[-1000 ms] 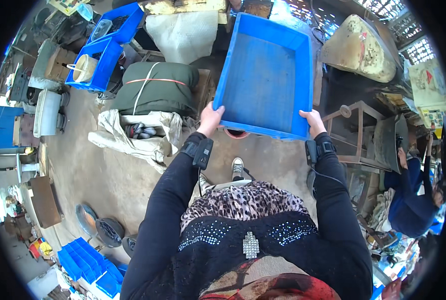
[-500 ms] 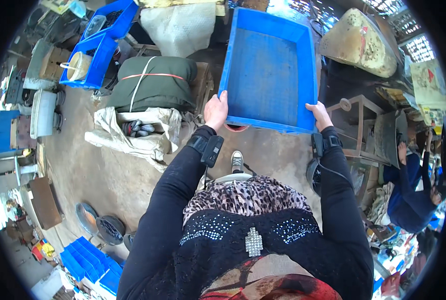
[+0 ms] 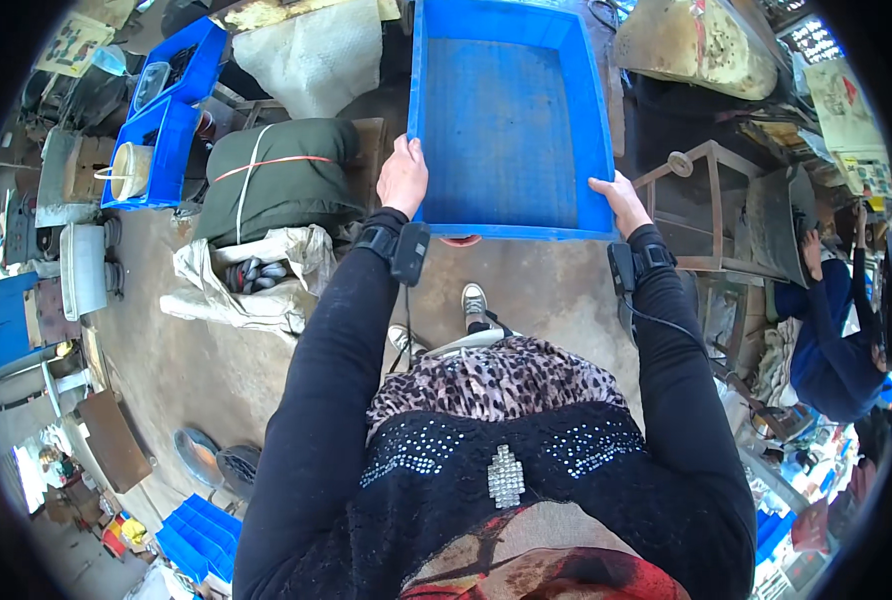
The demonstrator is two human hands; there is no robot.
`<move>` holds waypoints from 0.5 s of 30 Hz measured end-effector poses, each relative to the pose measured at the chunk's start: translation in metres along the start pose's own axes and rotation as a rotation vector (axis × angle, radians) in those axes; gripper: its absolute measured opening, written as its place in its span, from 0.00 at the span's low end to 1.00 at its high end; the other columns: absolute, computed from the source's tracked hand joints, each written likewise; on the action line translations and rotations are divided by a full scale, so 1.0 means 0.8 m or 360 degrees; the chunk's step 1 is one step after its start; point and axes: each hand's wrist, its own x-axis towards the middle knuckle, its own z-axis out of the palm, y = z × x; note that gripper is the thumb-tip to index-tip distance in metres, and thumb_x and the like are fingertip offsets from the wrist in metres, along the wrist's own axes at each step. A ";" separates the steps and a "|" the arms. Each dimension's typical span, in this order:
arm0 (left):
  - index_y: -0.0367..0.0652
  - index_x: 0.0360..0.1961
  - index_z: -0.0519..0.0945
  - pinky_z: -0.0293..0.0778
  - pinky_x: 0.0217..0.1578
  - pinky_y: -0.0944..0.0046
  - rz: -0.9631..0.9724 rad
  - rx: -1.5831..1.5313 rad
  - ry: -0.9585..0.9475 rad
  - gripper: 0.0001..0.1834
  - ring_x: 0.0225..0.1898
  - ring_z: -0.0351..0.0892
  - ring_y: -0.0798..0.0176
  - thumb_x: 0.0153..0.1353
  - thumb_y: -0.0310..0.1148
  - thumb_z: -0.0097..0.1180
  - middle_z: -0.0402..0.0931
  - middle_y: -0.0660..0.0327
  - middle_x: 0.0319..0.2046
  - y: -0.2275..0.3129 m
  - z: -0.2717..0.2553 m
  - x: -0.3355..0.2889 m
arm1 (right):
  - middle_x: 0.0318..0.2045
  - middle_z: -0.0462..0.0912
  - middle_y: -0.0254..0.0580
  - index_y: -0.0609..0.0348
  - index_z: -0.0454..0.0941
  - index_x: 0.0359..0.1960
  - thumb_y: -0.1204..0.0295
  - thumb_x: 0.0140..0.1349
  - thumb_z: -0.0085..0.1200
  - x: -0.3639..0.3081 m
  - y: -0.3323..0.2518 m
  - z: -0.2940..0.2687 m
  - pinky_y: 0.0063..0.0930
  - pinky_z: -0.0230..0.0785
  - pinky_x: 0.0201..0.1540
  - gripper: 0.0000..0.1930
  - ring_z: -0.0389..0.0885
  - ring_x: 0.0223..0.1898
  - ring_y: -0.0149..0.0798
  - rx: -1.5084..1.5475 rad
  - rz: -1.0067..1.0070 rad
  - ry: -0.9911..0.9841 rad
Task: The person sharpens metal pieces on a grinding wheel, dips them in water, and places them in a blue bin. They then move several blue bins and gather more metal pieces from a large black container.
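In front of me is a large, shallow blue plastic crate (image 3: 506,140), with nothing lying on its scuffed bottom. My left hand (image 3: 403,178) is closed on its left wall near the near corner. On the opposite side, my right hand (image 3: 622,204) grips the right wall near that end, thumb over the rim. Most of the fingers are hidden outside the walls. A reddish round rim (image 3: 460,241) peeks out under the crate's near edge. Each wrist wears a strapped black device.
Left of the crate lies a tied dark green bundle (image 3: 276,170), with an open white sack (image 3: 256,285) before it. Blue bins (image 3: 171,150) stand farther left. At right are a rusty metal frame (image 3: 711,215) and another person (image 3: 836,340). Round black tubs (image 3: 238,468) sit on the floor.
The crate and both my hands have shifted up and slightly left in the view. My surroundings have also shifted, and a second shoe now shows below. Both hands keep their hold.
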 end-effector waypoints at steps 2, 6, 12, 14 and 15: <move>0.47 0.52 0.69 0.70 0.43 0.43 0.0051 0.0032 0.0119 0.20 0.42 0.77 0.39 0.69 0.46 0.34 0.79 0.43 0.37 0.002 0.003 -0.004 | 0.47 0.78 0.49 0.67 0.69 0.54 0.70 0.56 0.55 0.002 0.001 0.001 0.39 0.70 0.51 0.23 0.77 0.46 0.43 0.0054 0.0016 -0.0039; 0.47 0.51 0.70 0.71 0.42 0.42 0.0013 0.0077 0.0113 0.20 0.41 0.78 0.38 0.68 0.46 0.35 0.79 0.43 0.36 0.005 -0.001 -0.003 | 0.46 0.79 0.47 0.66 0.71 0.53 0.70 0.56 0.55 0.006 0.005 0.002 0.36 0.69 0.50 0.22 0.77 0.45 0.41 -0.0018 -0.0055 0.0011; 0.45 0.59 0.67 0.69 0.49 0.45 -0.0038 0.0002 0.0031 0.25 0.47 0.75 0.38 0.68 0.48 0.37 0.76 0.41 0.45 0.005 -0.011 -0.005 | 0.48 0.77 0.52 0.69 0.70 0.54 0.59 0.59 0.56 0.001 0.005 0.000 0.35 0.68 0.52 0.28 0.77 0.48 0.42 -0.0126 -0.0144 0.0187; 0.41 0.62 0.63 0.68 0.52 0.47 0.0006 0.0005 0.0164 0.28 0.49 0.75 0.39 0.66 0.46 0.42 0.74 0.41 0.50 0.007 -0.024 -0.017 | 0.49 0.77 0.55 0.70 0.69 0.55 0.55 0.59 0.56 -0.002 -0.002 0.001 0.35 0.68 0.52 0.31 0.77 0.49 0.44 -0.0232 -0.0168 0.0348; 0.36 0.63 0.60 0.72 0.46 0.49 0.0225 -0.0005 0.0278 0.31 0.49 0.76 0.44 0.64 0.42 0.48 0.74 0.43 0.49 0.007 -0.035 -0.028 | 0.50 0.76 0.57 0.71 0.68 0.56 0.54 0.59 0.56 -0.004 -0.007 0.002 0.35 0.68 0.53 0.33 0.76 0.51 0.45 -0.0373 -0.0274 0.0518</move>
